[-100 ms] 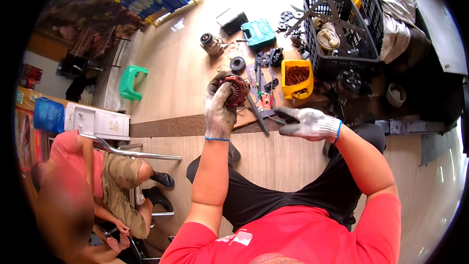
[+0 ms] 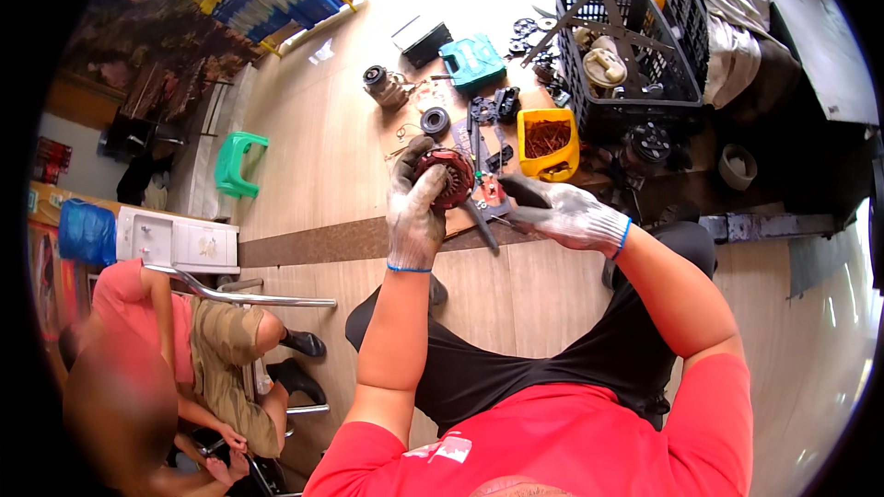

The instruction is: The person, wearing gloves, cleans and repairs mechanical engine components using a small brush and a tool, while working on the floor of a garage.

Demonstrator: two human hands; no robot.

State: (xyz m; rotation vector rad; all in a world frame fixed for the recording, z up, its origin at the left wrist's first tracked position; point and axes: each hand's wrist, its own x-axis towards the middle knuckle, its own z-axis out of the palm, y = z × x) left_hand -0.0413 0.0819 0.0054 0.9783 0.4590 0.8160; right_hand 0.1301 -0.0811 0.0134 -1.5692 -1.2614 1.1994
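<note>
- The black crate stands beyond the right grip, toward its right.
- The yellow container sits just beyond the right grip.
- The right grip, gloved, has its thumb and fingers partly parted; I cannot tell whether it holds anything.
- The left grip, gloved, closes around the red wound part, thumb over its face, right grip near.
- That part looks stiff and probably fairly heavy; its windings could nick, so the outer rim seems the safest hold.

Red shirt, pale gloves (blue-edged), black trousers
</note>
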